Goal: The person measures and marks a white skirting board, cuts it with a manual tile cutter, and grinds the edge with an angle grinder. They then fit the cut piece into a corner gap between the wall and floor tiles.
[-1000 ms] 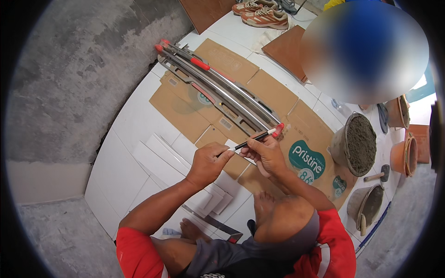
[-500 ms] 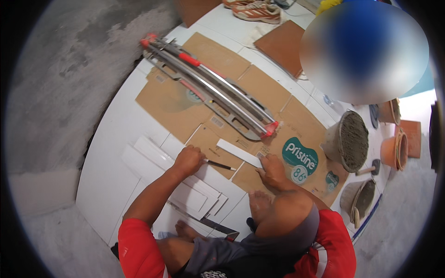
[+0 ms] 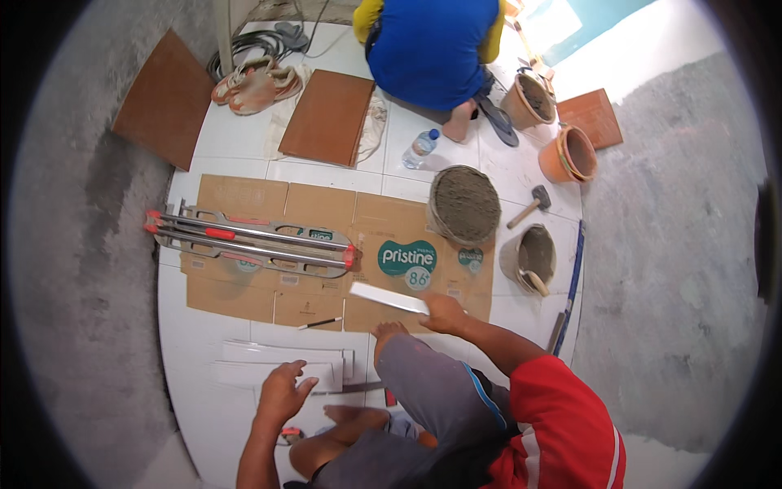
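My right hand [image 3: 444,314] is closed on one end of a narrow white tile strip [image 3: 383,297], held over the front edge of the flattened cardboard [image 3: 322,285]. My left hand [image 3: 283,391] is empty with its fingers apart, above the near edge of several cut white tile pieces [image 3: 281,354] on the floor. A black-and-white pencil [image 3: 319,323] lies by the cardboard's front edge, beyond the tile pieces. Across the cardboard's left half rests a manual tile cutter [image 3: 252,244] with metal rails and red ends.
A bucket of grey mortar [image 3: 464,204] stands at the cardboard's right, near a smaller bucket [image 3: 528,259] and a mallet [image 3: 529,206]. Farther back are a water bottle [image 3: 420,149], brown tiles [image 3: 328,116], shoes [image 3: 257,85] and a crouching person in blue [image 3: 432,53].
My left hand has left the pencil, which now lies loose, and has drawn back toward the tile pieces. The right hand still holds the strip. The whole view has turned.
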Available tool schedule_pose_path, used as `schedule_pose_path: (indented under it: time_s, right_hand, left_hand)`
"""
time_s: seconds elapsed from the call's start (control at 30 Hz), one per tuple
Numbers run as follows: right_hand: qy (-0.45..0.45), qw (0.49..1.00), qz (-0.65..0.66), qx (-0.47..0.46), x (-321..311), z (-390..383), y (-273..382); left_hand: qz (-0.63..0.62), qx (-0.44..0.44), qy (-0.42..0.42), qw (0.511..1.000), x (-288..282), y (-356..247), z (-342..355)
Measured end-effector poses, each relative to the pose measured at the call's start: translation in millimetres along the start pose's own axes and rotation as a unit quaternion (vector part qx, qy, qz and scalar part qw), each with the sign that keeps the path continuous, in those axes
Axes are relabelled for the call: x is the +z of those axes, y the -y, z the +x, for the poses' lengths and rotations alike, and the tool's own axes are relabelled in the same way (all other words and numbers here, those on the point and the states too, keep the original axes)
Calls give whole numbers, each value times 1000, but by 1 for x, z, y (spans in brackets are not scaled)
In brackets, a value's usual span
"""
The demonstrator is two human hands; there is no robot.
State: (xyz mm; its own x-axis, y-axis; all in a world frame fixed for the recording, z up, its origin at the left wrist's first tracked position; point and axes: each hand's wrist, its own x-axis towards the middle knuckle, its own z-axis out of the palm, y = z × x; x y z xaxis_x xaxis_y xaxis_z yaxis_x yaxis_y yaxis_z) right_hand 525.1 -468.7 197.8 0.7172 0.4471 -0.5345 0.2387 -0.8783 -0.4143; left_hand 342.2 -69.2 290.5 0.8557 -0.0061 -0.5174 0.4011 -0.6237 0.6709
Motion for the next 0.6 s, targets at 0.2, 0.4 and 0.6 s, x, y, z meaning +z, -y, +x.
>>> schedule_pose_path:
  time_s: [0.2, 0.4, 0.6]
  right_hand:
    - [-75, 957, 133, 248, -87, -205, -2]
    - [-17, 856, 207, 473, -112, -369, -48]
    - [6, 801, 243, 547, -161, -421, -71]
  left_hand:
    - [-61, -124, 38, 990, -25, -94, -103]
    - [-18, -195, 62, 979, 16, -68, -206]
    - [-194, -476, 30, 857, -5, -143, -226]
